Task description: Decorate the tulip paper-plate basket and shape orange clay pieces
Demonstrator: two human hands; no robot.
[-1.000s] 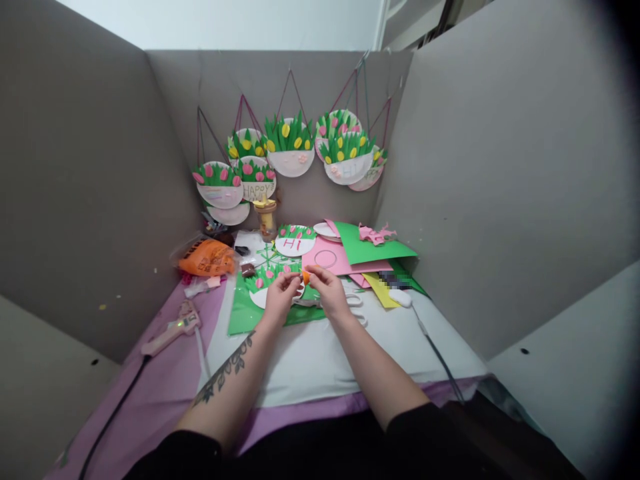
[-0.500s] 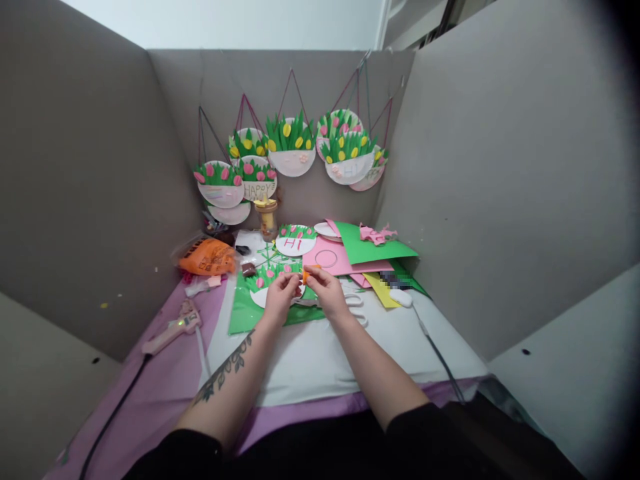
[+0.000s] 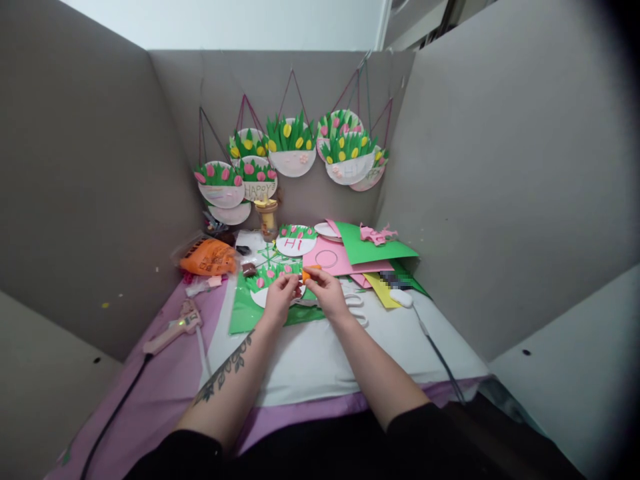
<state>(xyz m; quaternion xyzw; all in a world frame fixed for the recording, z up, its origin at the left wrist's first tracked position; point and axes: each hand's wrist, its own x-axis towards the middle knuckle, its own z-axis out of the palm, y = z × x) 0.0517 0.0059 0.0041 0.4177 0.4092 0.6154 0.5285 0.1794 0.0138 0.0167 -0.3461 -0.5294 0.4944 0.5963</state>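
My right hand (image 3: 326, 291) pinches a small orange piece (image 3: 311, 271) between thumb and fingers; what it is made of I cannot tell. Close beside it, my left hand (image 3: 281, 292) is closed with its fingertips pressed together. Something small and dark red shows at those fingertips, too little to name. Both hands are over a paper-plate flower basket (image 3: 257, 296) with green paper grass and pink tulips, which they partly cover. Under it lies a green sheet (image 3: 242, 320). White-handled scissors (image 3: 356, 310) rest by my right wrist, partly hidden.
A pink glue gun (image 3: 177, 328) lies at left, its cord trailing forward. Behind it sits an orange bag (image 3: 207, 257). Pink card (image 3: 327, 259), green card (image 3: 373, 245) and a white corded device (image 3: 401, 298) are at right. Several finished baskets (image 3: 293, 160) hang on the back wall.
Both hands stay in almost the same place. The orange piece has shifted slightly in the right fingers, and a little more dark red shows by the left fingertips.
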